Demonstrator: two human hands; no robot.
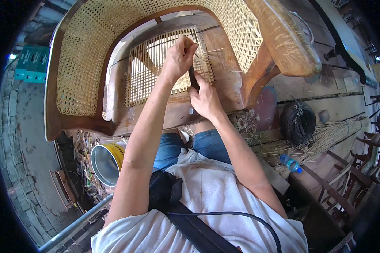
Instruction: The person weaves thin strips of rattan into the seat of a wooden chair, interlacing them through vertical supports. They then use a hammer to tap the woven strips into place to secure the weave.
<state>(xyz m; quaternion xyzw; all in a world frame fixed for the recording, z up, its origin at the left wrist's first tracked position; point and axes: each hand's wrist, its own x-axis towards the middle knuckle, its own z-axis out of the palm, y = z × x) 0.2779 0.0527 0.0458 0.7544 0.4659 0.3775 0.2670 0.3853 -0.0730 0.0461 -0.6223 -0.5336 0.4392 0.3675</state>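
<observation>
Flanking workshop floor [25, 139] — plank bench [325, 105]

The person wore a white short-sleeved shirt [215, 198], loose and creased, marked with faint brownish stains across the chest, its sleeve hems frayed at the upper arms. Both forearms were bare down to the left hand [179, 57] and the right hand [204, 99], with no gloves, rings or watch to be seen. Blue denim shorts [190, 147] covered the thighs. A black strap [198, 230] crossed the chest, joined to a black mesh pouch [164, 189], and a thin black cable [240, 217] looped from it.
</observation>
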